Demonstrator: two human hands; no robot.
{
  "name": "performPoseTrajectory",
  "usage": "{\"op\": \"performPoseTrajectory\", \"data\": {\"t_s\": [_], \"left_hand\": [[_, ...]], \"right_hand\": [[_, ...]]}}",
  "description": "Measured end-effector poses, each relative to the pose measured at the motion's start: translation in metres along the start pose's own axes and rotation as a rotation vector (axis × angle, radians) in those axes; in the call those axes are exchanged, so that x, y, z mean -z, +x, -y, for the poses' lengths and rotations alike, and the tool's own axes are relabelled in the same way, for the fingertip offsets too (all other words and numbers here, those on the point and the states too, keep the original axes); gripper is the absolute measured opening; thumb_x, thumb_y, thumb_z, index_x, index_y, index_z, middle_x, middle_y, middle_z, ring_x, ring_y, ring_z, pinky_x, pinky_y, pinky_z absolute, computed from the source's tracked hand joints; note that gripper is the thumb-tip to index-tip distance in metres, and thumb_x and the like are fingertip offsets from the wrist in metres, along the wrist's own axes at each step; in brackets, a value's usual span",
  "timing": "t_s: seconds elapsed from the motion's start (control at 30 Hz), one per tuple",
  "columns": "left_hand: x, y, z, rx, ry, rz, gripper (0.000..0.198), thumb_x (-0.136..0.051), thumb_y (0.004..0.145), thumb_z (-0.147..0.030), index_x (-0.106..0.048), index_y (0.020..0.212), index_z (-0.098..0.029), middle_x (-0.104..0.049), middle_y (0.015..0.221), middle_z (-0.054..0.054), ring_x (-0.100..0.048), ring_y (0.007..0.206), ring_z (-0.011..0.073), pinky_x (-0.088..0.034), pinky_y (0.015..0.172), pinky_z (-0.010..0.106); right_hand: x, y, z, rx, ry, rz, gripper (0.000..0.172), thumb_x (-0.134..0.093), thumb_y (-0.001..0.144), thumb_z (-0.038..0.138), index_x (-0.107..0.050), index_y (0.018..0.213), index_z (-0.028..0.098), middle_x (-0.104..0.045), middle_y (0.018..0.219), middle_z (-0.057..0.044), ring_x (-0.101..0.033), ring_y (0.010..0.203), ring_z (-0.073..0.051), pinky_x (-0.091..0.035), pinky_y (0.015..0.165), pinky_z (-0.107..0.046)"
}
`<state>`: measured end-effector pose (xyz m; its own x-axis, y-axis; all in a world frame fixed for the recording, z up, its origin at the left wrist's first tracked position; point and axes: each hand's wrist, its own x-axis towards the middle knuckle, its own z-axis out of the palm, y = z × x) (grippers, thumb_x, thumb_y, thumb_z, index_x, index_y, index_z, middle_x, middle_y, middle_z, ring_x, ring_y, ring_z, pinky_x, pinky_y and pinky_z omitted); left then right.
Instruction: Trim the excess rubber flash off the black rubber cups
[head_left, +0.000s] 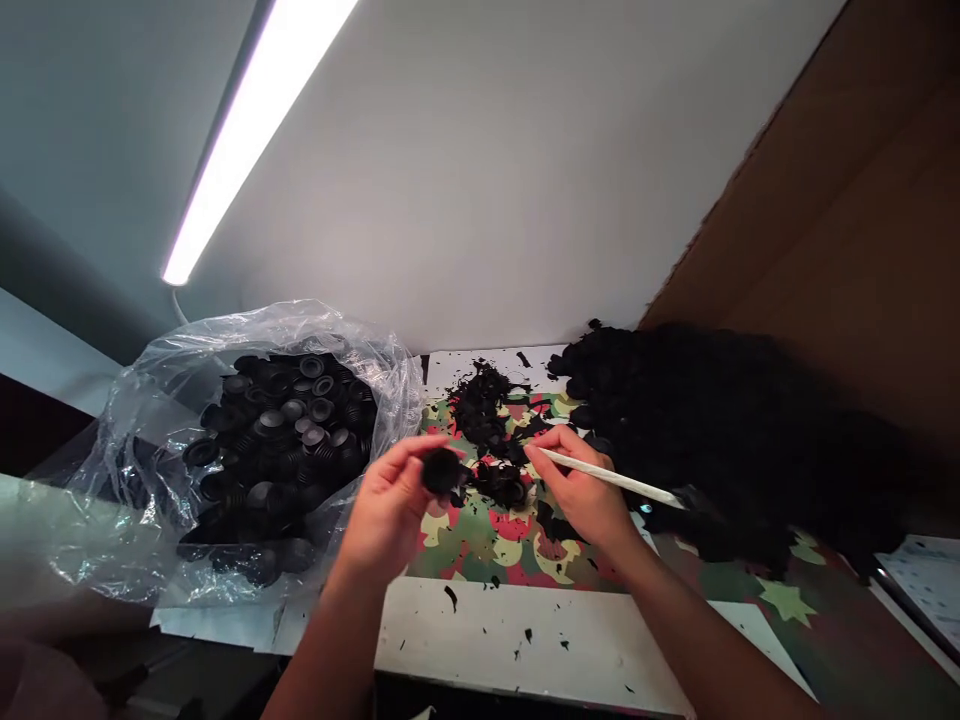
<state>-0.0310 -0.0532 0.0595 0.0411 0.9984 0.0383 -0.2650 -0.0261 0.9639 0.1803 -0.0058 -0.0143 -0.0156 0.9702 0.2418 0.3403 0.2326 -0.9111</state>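
Observation:
My left hand (386,510) pinches a black rubber bellows part (441,471) between thumb and fingers, its round open end facing me. To its right, my right hand (589,490) is closed on a slim white stick-shaped tool (611,476), which slants down to the right across the hand. I cannot make out the tool's working tip. Between and beyond the hands lie black rubber scraps (482,405) and trimmings, and just below the gap a dark ring-like piece (510,487) rests on the patterned sheet.
At left, a clear plastic bag (397,375) holds many ribbed black rubber parts (300,420). A large black heap (712,430) spreads at right against a cardboard panel (847,190). The camouflage-patterned sheet (480,555) covers the white table (540,640). A tube light (255,130) hangs above.

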Motion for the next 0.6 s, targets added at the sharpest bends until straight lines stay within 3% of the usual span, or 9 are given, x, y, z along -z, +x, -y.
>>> {"op": "performPoseTrajectory", "data": {"t_s": [0.1, 0.27, 0.47, 0.6], "left_hand": [[0.006, 0.001, -0.004, 0.083, -0.268, -0.133, 0.034, -0.082, 0.077, -0.033, -0.078, 0.107, -0.017, -0.077, 0.096, 0.011, -0.067, 0.071, 0.014, -0.054, 0.06, 0.02], [0.003, -0.002, -0.004, 0.111, -0.262, -0.196, 0.036, -0.082, 0.077, -0.032, -0.077, 0.108, -0.015, -0.075, 0.093, 0.009, -0.067, 0.073, 0.0145, -0.057, 0.064, 0.021], [0.005, -0.002, 0.008, 0.021, -0.088, -0.2, 0.033, -0.074, 0.083, -0.041, -0.077, 0.104, -0.017, -0.073, 0.093, 0.009, -0.067, 0.074, 0.0151, -0.057, 0.067, 0.025], [0.011, 0.002, 0.003, -0.154, 0.306, -0.282, 0.034, -0.064, 0.089, -0.046, -0.075, 0.105, -0.018, -0.072, 0.097, 0.009, -0.067, 0.08, 0.019, -0.057, 0.071, 0.031]], "right_hand": [[-0.002, 0.001, -0.001, 0.026, 0.003, 0.009, 0.021, -0.053, 0.089, 0.041, -0.056, 0.08, 0.023, -0.052, 0.053, 0.005, -0.046, 0.047, -0.013, -0.034, 0.049, -0.025], [-0.006, 0.002, -0.006, 0.037, -0.004, 0.032, 0.019, -0.053, 0.09, 0.039, -0.06, 0.083, 0.023, -0.052, 0.055, 0.005, -0.048, 0.048, -0.014, -0.035, 0.05, -0.025], [-0.006, 0.001, -0.004, 0.016, 0.049, 0.099, 0.024, -0.05, 0.094, 0.043, -0.06, 0.086, 0.024, -0.06, 0.06, 0.003, -0.058, 0.052, -0.016, -0.043, 0.054, -0.026], [-0.006, 0.002, -0.002, 0.049, 0.022, 0.098, 0.022, -0.049, 0.093, 0.041, -0.062, 0.087, 0.024, -0.066, 0.067, 0.001, -0.062, 0.058, -0.017, -0.046, 0.057, -0.027]]}}
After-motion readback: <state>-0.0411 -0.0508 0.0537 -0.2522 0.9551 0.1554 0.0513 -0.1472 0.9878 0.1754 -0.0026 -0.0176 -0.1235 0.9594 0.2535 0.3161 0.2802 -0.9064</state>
